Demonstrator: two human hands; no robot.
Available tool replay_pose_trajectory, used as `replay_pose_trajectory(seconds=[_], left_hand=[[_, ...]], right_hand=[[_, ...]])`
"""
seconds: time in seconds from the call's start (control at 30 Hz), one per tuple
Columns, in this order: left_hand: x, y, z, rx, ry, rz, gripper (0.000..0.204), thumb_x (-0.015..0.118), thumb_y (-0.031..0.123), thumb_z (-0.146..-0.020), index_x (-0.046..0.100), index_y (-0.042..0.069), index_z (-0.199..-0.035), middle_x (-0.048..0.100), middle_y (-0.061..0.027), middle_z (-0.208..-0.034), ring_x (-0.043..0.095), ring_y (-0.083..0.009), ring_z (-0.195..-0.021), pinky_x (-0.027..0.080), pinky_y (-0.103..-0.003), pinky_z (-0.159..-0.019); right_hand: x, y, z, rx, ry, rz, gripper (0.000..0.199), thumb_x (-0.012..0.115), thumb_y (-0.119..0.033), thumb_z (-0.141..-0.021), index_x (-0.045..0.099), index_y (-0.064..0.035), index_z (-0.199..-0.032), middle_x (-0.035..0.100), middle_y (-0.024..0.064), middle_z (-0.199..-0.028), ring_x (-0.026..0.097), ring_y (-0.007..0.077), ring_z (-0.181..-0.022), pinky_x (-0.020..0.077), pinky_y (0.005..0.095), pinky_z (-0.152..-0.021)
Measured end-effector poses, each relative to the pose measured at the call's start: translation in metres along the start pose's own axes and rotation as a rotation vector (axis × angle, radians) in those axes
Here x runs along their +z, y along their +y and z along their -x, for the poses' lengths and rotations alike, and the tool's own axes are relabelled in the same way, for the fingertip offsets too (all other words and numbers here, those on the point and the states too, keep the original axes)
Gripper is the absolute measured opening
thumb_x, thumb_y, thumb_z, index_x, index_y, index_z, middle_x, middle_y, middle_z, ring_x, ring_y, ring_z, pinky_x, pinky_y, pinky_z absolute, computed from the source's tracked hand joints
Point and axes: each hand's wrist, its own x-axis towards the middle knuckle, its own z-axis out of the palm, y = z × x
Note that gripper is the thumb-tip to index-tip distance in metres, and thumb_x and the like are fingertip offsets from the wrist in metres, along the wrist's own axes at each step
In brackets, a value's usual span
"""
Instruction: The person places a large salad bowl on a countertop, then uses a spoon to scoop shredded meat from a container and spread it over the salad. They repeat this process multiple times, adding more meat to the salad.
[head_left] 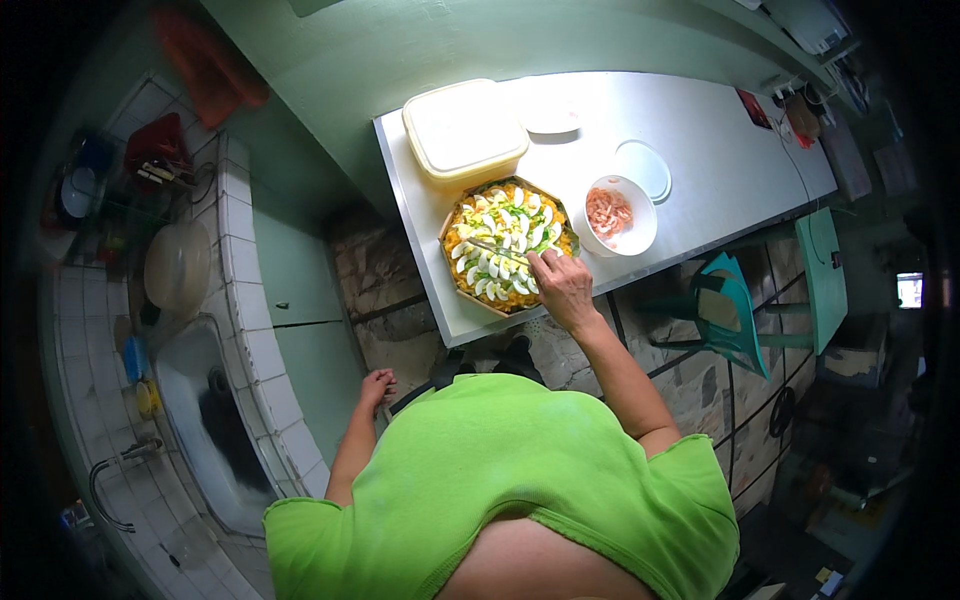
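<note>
Tiled white counter (238,250) with its steel sink (205,410) runs down my far left, and my left hand (377,386) hangs beside it, empty, fingers loosely open, touching nothing that I can see. It sits in the gap between the counter's edge and the white table (700,160), so that arm has free room to swing forward.

Moving right, the octagonal tray of noodles (508,245), topped with egg slices and green bits, rests near the table's front edge, close to me. A lidded cream container (465,128) stands just behind it, touching or nearly so. My right hand (562,285) lies on the tray's near right rim, fingertips pinched narrow over the topping; whether they hold a piece I cannot tell.

To place toppings neatly I judge it best to keep the wrist low, work from the rim inward, and press lightly so the egg rows stay in line. With the tray this near the front edge, a downward lean on the rim could tip it, so I should keep weight off it.

Right of the tray, a white bowl of pink shrimp (612,212) is just beside it, within easy reach, with a round white lid (645,168) behind. Farther right the tabletop lies bare, and a teal chair (740,310) stands below its front edge.
</note>
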Motion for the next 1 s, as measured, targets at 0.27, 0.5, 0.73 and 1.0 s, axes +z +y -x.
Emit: replay_pose_trajectory(seconds=[0.27,0.5,0.73,1.0], left_hand=[[-0.015,-0.026,0.000,-0.011,0.019,-0.125,0.024,0.056,0.026,-0.095,0.060,0.017,-0.116,0.066,0.0008,-0.092,0.061,-0.0141,-0.068,0.047,-0.031,-0.055],[-0.016,-0.009,-0.007,-0.043,-0.014,-0.109,0.024,0.056,0.028,-0.095,0.060,0.019,-0.116,0.065,0.0018,-0.092,0.062,-0.0150,-0.070,0.048,-0.033,-0.059],[-0.003,0.020,-0.009,0.069,-0.039,-0.111,0.025,0.058,0.029,-0.095,0.060,0.018,-0.117,0.066,0.0011,-0.093,0.063,-0.0151,-0.072,0.048,-0.034,-0.061],[-0.002,0.016,-0.014,0.041,-0.060,-0.055,0.025,0.058,0.028,-0.094,0.060,0.017,-0.117,0.066,0.0004,-0.094,0.063,-0.0148,-0.072,0.048,-0.032,-0.059]], right_hand=[[-0.037,0.010,0.005,0.238,-0.112,-0.165,0.023,0.065,-0.020,-0.086,0.063,-0.0119,-0.108,0.061,0.0077,-0.085,0.063,0.0265,-0.071,0.0488,0.0401,-0.062],[-0.088,0.128,0.024,0.692,0.145,-0.013,0.023,0.056,-0.026,-0.093,0.066,-0.0083,-0.103,0.064,0.0138,-0.097,0.064,0.0369,-0.088,0.0513,0.0459,-0.072],[-0.070,0.155,0.042,0.765,-0.171,0.109,0.024,0.057,-0.028,-0.091,0.069,-0.0078,-0.095,0.066,0.0145,-0.096,0.064,0.0397,-0.089,0.0495,0.0489,-0.077],[-0.077,0.149,0.044,0.871,-0.088,-0.005,0.027,0.057,-0.029,-0.090,0.070,-0.0073,-0.098,0.068,0.0124,-0.098,0.065,0.0354,-0.091,0.0501,0.0443,-0.078]])
